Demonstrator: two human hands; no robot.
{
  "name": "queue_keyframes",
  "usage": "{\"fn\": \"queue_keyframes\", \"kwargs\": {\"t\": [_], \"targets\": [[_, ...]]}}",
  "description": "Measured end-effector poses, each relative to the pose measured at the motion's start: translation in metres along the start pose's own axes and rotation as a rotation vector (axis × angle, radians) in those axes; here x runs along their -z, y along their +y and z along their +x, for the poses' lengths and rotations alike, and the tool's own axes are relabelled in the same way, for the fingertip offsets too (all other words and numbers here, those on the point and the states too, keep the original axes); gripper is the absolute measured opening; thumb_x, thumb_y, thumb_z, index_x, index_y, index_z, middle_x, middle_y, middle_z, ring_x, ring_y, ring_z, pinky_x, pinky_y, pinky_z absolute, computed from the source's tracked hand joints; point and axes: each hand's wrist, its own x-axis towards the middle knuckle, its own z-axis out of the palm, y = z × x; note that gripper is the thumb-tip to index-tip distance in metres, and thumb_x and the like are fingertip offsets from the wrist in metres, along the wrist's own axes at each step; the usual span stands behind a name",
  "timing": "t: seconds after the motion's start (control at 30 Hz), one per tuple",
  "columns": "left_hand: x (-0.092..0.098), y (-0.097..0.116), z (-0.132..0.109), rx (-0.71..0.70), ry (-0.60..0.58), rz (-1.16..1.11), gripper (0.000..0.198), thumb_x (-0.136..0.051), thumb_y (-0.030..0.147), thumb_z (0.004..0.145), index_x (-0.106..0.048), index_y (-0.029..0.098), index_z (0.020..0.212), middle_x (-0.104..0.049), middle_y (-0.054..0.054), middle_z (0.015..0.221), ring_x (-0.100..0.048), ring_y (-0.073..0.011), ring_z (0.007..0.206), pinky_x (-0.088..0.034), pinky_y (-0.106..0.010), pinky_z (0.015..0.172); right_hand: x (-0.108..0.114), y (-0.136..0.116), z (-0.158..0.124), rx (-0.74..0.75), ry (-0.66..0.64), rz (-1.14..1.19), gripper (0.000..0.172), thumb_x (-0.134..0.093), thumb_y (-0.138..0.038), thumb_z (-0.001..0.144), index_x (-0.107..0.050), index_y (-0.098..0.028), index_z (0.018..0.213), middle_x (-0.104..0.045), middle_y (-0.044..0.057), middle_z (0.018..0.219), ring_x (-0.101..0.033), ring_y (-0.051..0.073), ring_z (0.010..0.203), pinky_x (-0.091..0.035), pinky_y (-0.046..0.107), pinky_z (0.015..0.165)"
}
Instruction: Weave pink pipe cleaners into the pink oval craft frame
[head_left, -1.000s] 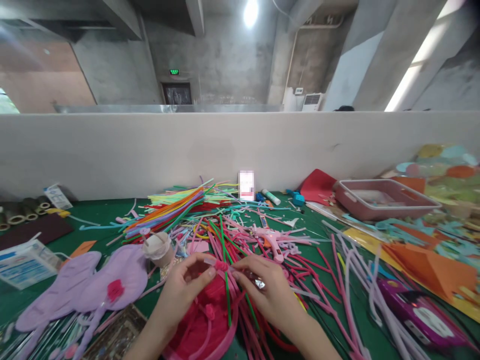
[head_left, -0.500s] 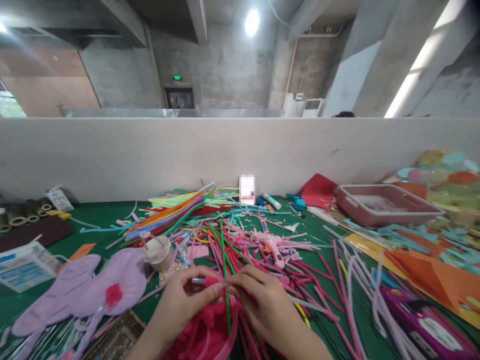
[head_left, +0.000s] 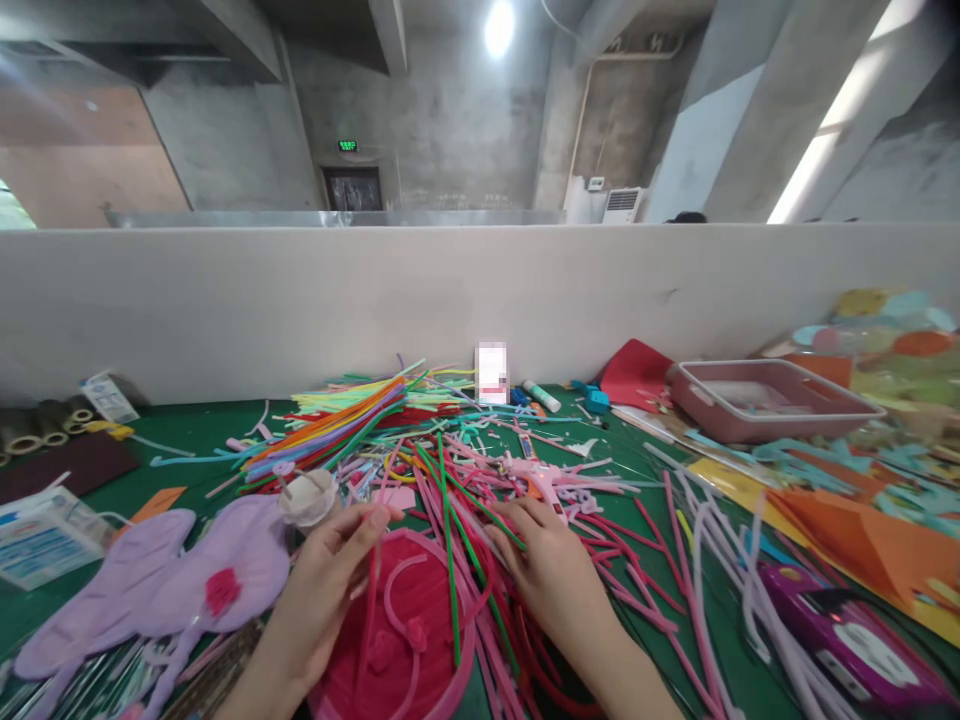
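My left hand (head_left: pixel 330 570) is closed in a pinch on a pink pipe cleaner (head_left: pixel 371 600), which hangs down from the fingertips. Below and beside it lies a rounded red panel (head_left: pixel 397 640) of pipe cleaners with a pink rim. Small pink rosettes (head_left: pixel 415 634) and a curled pink stem sit on the panel. My right hand (head_left: pixel 544 555) reaches into the pile of pink and red pipe cleaners (head_left: pixel 487 640), its fingers curled and their tips partly hidden. Green pipe cleaners (head_left: pixel 452 560) cross the pile between both hands.
A lilac butterfly-like piece (head_left: pixel 165 580) and a paper cup (head_left: pixel 309 498) are at left. Behind lie a multicoloured pipe cleaner bundle (head_left: pixel 330 430) and a pink glue gun (head_left: pixel 546 485). A pink bin (head_left: pixel 780 400) and purple device (head_left: pixel 855 640) are at right.
My hands, together over the red panel before, are now apart. The left moved left with a pink strand; the right moved into the pipe cleaner pile. More of the panel shows.
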Motion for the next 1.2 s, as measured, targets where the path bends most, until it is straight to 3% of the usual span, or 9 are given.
{"fn": "queue_keyframes", "kwargs": {"t": [0.1,0.23,0.37,0.5,0.7,0.83,1.03,1.2], "targets": [[0.0,0.002,0.0,0.073,-0.092,-0.2,0.029,-0.083,0.036,0.067,-0.067,0.013,0.074,-0.045,0.008,0.051,-0.036,-0.0024,0.043,-0.031,-0.012,0.039,0.002,-0.009,0.0,-0.008,0.011,0.128,0.018,-0.054,-0.02,0.092,-0.067,-0.02,0.105,-0.07,0.009,0.099,-0.066,0.023,0.092,-0.055,0.037,0.081],[0.001,0.001,0.0,0.194,-0.155,-0.329,0.021,-0.077,0.029,0.073,-0.066,0.013,0.082,-0.05,0.006,0.051,-0.044,-0.0045,0.044,-0.039,-0.014,0.042,0.008,-0.021,0.001,-0.014,-0.036,0.336,0.024,-0.054,-0.02,0.092,-0.064,-0.02,0.114,-0.07,0.009,0.106,-0.066,0.022,0.097,-0.054,0.036,0.086],[-0.005,-0.007,-0.003,0.231,-0.226,-0.287,0.023,-0.076,0.028,0.075,-0.062,0.015,0.09,-0.063,0.002,0.061,-0.056,-0.0082,0.052,-0.05,-0.018,0.05,0.005,-0.027,-0.003,-0.049,-0.166,0.445,0.038,-0.066,-0.023,0.085,-0.061,-0.022,0.123,-0.07,0.008,0.109,-0.065,0.022,0.1,-0.053,0.038,0.091],[-0.016,-0.016,-0.01,0.232,-0.373,-0.198,0.031,-0.073,0.038,0.079,-0.057,0.019,0.096,-0.064,0.003,0.058,-0.056,-0.0082,0.045,-0.051,-0.019,0.047,0.002,-0.031,-0.007,-0.066,-0.219,0.532,0.045,-0.069,-0.022,0.083,-0.059,-0.027,0.127,-0.068,0.006,0.115,-0.063,0.022,0.105,-0.05,0.039,0.094],[-0.022,-0.022,-0.014,0.154,-0.425,-0.1,0.035,-0.069,0.049,0.081,-0.053,0.018,0.088,-0.06,0.006,0.049,-0.052,-0.0058,0.037,-0.044,-0.014,0.042,0.008,-0.039,-0.003,-0.104,-0.175,0.674,0.029,-0.074,-0.021,0.08,-0.07,-0.026,0.108,-0.073,0.001,0.093,-0.067,0.017,0.084,-0.053,0.027,0.077],[-0.024,-0.023,-0.016,0.103,-0.422,-0.024,0.041,-0.07,0.053,0.077,-0.053,0.017,0.089,-0.064,0.004,0.052,-0.058,-0.0083,0.043,-0.045,-0.016,0.046,0.006,-0.039,-0.002,-0.14,-0.112,0.721,0.017,-0.073,-0.022,0.08,-0.074,-0.023,0.097,-0.074,0.001,0.084,-0.068,0.016,0.076,-0.053,0.025,0.071],[-0.021,-0.02,-0.016,-0.069,-0.414,0.164,0.038,-0.072,0.042,0.079,-0.057,0.019,0.103,-0.068,0.003,0.07,-0.069,-0.0134,0.065,-0.054,-0.023,0.066,0.003,-0.038,-0.003,-0.202,-0.081,0.75,0.01,-0.071,-0.029,0.081,-0.077,-0.022,0.087,-0.075,0.002,0.08,-0.069,0.016,0.074,-0.052,0.025,0.07],[-0.014,-0.027,-0.016,-0.551,-0.262,0.617,0.021,-0.063,0.032,0.087,-0.064,0.026,0.107,-0.073,0.0,0.093,-0.07,-0.016,0.085,-0.055,-0.026,0.078,0.0,-0.04,-0.004,-0.378,-0.138,0.961,0.018,-0.072,-0.037,0.08,-0.078,-0.02,0.083,-0.076,0.005,0.079,-0.069,0.018,0.072,-0.053,0.025,0.065]]}}
